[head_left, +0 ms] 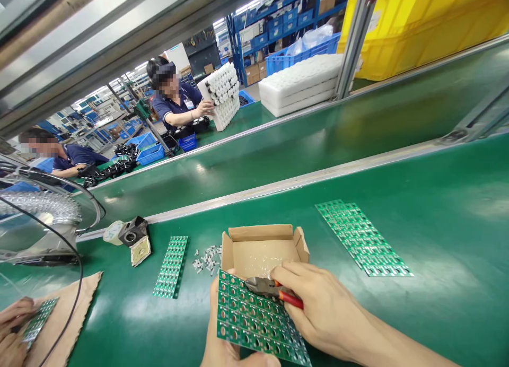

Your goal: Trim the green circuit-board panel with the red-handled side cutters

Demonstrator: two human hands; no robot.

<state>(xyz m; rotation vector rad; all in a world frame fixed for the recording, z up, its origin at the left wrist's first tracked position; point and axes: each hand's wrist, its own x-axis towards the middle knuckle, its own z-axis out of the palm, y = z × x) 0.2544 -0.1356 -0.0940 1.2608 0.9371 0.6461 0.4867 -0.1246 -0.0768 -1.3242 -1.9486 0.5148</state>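
My left hand [218, 346] grips a green circuit board panel [254, 319] by its left and lower edges, tilted up in front of me. Rows of round holes run across the panel. My right hand [318, 298] is closed around red-handled cutting pliers [292, 298]. The dark jaws rest at the panel's upper part; whether they are closed on anything I cannot tell. Just behind the panel stands an open cardboard box [260, 233] with small bits scattered on its bottom. Left of the box lies a pile of small grey-white parts [207, 260].
One panel [170, 266] lies left, and overlapping panels [363, 239] lie right. A soldering stand [133, 232] is at the back left. Another person's hands [16, 324] work on a panel over cardboard [79, 308]. A metal rail [278, 186] borders the bench; two people sit beyond.
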